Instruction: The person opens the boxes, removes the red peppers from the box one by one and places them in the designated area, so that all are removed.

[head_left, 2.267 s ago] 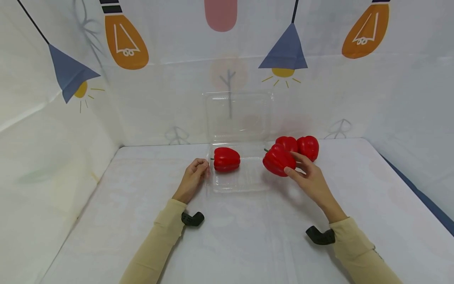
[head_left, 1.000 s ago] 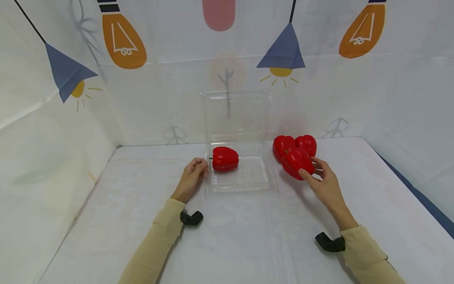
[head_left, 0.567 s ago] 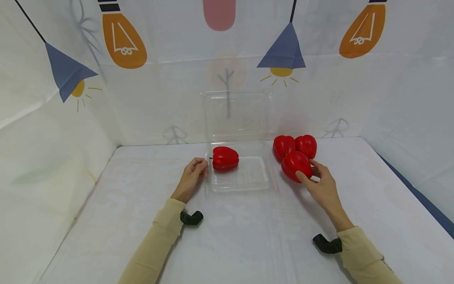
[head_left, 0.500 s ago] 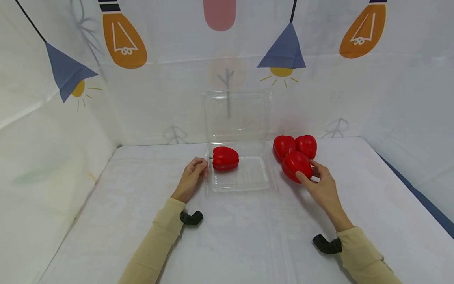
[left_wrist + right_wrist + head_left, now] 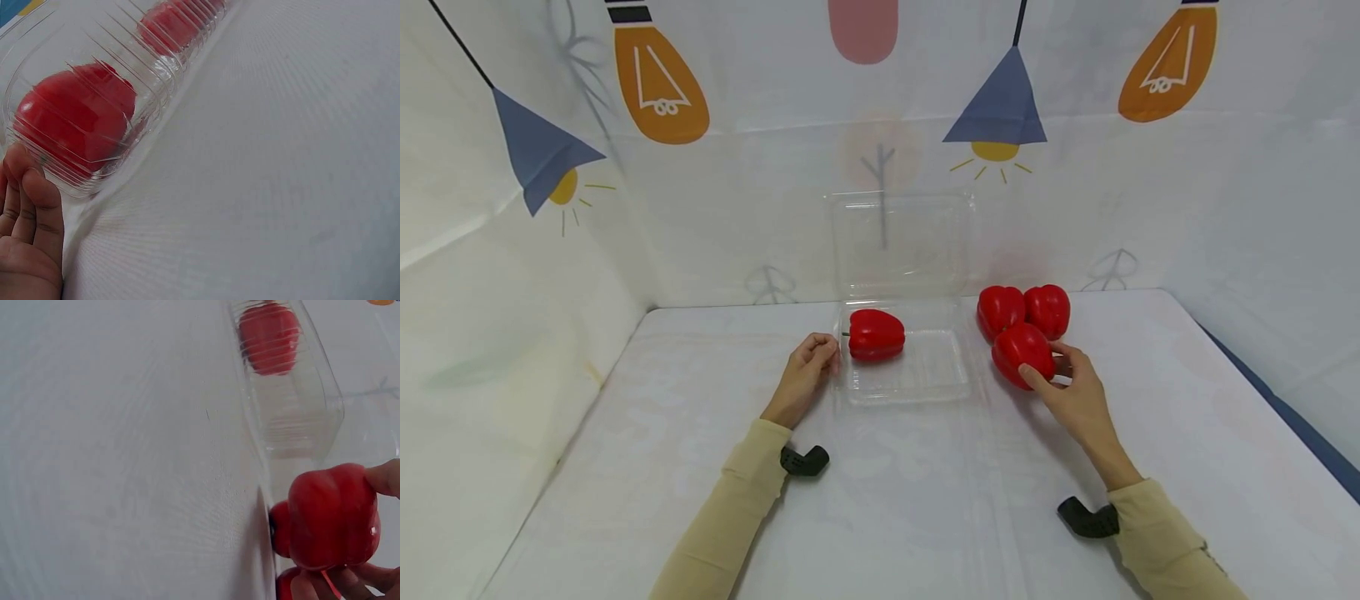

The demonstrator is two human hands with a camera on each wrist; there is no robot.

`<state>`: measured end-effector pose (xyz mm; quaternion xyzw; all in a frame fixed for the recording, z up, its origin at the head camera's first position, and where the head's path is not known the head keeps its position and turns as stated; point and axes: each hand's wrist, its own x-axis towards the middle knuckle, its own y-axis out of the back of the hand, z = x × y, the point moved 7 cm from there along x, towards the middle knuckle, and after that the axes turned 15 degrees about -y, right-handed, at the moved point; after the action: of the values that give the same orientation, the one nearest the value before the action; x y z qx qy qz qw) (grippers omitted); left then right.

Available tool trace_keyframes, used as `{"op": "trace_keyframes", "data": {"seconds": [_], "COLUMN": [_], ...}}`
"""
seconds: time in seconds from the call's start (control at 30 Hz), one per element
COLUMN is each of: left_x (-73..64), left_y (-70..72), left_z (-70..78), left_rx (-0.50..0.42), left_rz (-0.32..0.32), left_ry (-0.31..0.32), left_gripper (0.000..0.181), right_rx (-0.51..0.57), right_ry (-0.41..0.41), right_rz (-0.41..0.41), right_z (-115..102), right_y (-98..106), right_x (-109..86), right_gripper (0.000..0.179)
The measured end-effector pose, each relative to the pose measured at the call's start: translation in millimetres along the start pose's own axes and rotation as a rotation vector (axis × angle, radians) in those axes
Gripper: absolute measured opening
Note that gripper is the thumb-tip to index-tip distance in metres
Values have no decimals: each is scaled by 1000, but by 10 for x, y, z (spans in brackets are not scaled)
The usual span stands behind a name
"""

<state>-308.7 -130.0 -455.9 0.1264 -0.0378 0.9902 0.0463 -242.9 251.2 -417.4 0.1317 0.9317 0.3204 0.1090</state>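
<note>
My right hand (image 5: 1078, 398) grips a red bell pepper (image 5: 1023, 356) between thumb and fingers, just right of a clear plastic clamshell box (image 5: 917, 396). In the right wrist view this held pepper (image 5: 333, 515) hides part of the peppers behind it. Two more red peppers, a left one (image 5: 1000, 309) and a right one (image 5: 1048, 310), sit behind it on the table. Inside the box, at its left end, lies another pepper (image 5: 876, 335) on its side, stem to the left. My left hand (image 5: 805, 372) pinches the box's left rim with bent fingers, near the corner in the left wrist view.
The box's clear lid (image 5: 898, 246) stands raised against the back curtain (image 5: 737, 208), which has printed lamps and bulbs. A white cloth covers the table (image 5: 880, 500). Black curved pieces, a left one (image 5: 805, 461) and a right one (image 5: 1088, 518), sit at the sleeve cuffs.
The right hand has carried its pepper rightward from the box's right edge to in front of the other two, then slightly lower and left, turning it. The left hand stays on the rim.
</note>
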Motion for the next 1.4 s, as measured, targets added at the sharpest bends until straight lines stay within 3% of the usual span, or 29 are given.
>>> {"op": "trace_keyframes", "data": {"seconds": [0.73, 1.4], "left_x": [15, 18], "left_y": [11, -1], "left_z": [-11, 3], "left_rx": [6, 2], "left_rz": [-7, 0], "left_ry": [-10, -32], "left_gripper": [11, 13], "right_rx": [-17, -119], "right_ry": [-65, -6], "right_rz": [-26, -24], "right_z": [24, -12], "right_y": [-143, -154], "right_x": [26, 21], "right_gripper": [79, 82]}}
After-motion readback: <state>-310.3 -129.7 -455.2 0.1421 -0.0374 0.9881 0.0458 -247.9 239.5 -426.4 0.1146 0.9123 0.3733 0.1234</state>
